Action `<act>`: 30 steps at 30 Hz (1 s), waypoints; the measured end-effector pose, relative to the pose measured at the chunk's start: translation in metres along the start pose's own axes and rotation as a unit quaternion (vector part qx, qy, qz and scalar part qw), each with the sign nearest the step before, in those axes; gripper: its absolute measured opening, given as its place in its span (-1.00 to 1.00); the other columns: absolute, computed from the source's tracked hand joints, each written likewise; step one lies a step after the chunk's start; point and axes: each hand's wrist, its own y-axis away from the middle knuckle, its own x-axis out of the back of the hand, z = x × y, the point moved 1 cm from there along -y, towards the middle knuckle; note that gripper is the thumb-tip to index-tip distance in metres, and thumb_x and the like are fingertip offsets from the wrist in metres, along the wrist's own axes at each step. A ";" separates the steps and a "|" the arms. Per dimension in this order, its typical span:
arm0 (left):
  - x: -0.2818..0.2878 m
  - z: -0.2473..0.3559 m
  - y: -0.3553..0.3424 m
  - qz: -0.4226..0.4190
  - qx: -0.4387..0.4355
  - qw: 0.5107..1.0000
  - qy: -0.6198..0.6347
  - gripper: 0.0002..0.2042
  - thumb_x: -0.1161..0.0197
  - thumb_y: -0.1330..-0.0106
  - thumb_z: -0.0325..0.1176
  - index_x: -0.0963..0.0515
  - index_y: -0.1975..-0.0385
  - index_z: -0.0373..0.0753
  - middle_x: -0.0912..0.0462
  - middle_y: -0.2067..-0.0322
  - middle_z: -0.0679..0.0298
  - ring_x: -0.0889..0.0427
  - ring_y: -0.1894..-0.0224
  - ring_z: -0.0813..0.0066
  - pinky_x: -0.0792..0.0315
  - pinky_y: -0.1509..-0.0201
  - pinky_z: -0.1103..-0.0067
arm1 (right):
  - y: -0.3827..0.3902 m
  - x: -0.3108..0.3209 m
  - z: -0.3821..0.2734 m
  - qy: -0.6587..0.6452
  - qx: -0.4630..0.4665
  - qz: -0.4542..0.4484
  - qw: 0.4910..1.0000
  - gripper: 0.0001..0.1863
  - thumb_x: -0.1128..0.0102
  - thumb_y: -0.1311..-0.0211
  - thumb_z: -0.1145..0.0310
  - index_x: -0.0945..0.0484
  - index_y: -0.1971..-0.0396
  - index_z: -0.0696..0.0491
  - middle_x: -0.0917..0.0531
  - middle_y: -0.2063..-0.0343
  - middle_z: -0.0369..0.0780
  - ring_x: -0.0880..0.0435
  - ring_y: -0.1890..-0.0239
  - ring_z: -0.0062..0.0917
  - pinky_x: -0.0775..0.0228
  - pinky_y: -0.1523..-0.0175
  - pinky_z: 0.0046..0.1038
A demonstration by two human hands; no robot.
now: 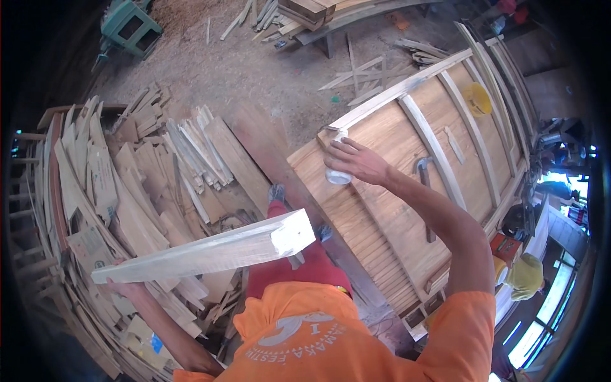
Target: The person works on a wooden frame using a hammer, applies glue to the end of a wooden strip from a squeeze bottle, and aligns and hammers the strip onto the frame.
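My left hand (pixel 129 288) is closed around the far-left end of a long, pale square wooden post (pixel 207 253). The post slants up to the right in front of my body, its cut end facing right. My right hand (pixel 358 162) grips a white plastic bottle (pixel 338 177) by its side, at the near-left corner of a large framed wooden panel (pixel 388 167). Whether the bottle rests on the panel or hangs just above it, I cannot tell. A hammer (pixel 426 197) lies on the panel to the right of my right hand.
A yellow container (pixel 477 100) sits on the panel's far part, near a loose wood strip (pixel 454 145). Piled boards and offcuts (pixel 137 184) fill the left side. A green plastic stool (pixel 130 28) stands far left. Wood scraps (pixel 359 75) lie on the floor ahead.
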 end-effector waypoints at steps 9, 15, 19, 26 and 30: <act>0.039 0.020 -0.043 -0.142 0.044 0.988 0.032 -0.43 0.19 -0.41 0.19 -0.44 0.09 -0.27 -0.58 0.18 0.08 -0.61 0.03 0.14 -0.54 -0.20 0.14 | -0.055 0.048 -0.025 0.001 -0.055 -0.002 0.998 -0.29 -0.52 -0.06 0.33 -0.44 -0.26 -0.17 -0.53 -0.23 -0.07 -0.58 -0.33 -0.21 -0.35 -0.50 -0.15; -0.120 -0.025 0.014 -0.212 0.048 0.974 -0.068 -0.36 0.23 -0.41 0.23 -0.47 0.09 -0.31 -0.58 0.18 0.04 -0.61 0.02 0.05 -0.52 -0.21 0.05 | -0.021 0.046 0.005 -0.388 -0.475 -0.073 0.787 -0.19 -0.44 -0.08 -0.07 -0.62 -0.15 0.31 -0.78 0.12 0.19 -0.81 0.05 0.07 -0.71 -0.04 -0.08; -0.193 -0.058 0.006 -0.217 0.037 0.971 -0.097 -0.35 0.24 -0.41 0.24 -0.47 0.09 -0.32 -0.58 0.18 0.03 -0.61 0.02 0.04 -0.52 -0.21 0.04 | 0.065 0.040 -0.076 -0.633 -0.589 0.107 0.491 -0.33 -0.38 -0.26 -0.03 -0.69 -0.08 0.30 -0.81 0.19 -0.14 -0.71 0.22 -0.43 -0.53 0.11 -0.40; -0.335 -0.128 0.048 -0.314 0.063 0.938 -0.132 -0.34 0.25 -0.40 0.25 -0.48 0.09 -0.32 -0.58 0.18 0.02 -0.61 0.02 0.02 -0.52 -0.20 0.03 | 0.351 0.111 -0.374 -0.468 -0.829 0.175 0.252 -0.40 -0.48 -0.27 0.01 -0.74 -0.18 0.11 -0.84 0.11 -0.20 -0.81 0.16 -0.50 -0.62 0.03 -0.41; -0.376 -0.170 0.102 -0.359 0.091 0.918 -0.139 -0.33 0.26 -0.40 0.26 -0.48 0.10 -0.33 -0.58 0.18 0.02 -0.61 0.03 0.01 -0.51 -0.20 0.01 | 0.501 0.131 -0.461 -0.160 -0.935 -0.038 0.313 -0.49 -0.54 -0.08 0.15 -0.77 0.01 0.15 -0.83 0.16 -0.02 -0.85 0.13 -0.17 -0.67 0.01 -0.20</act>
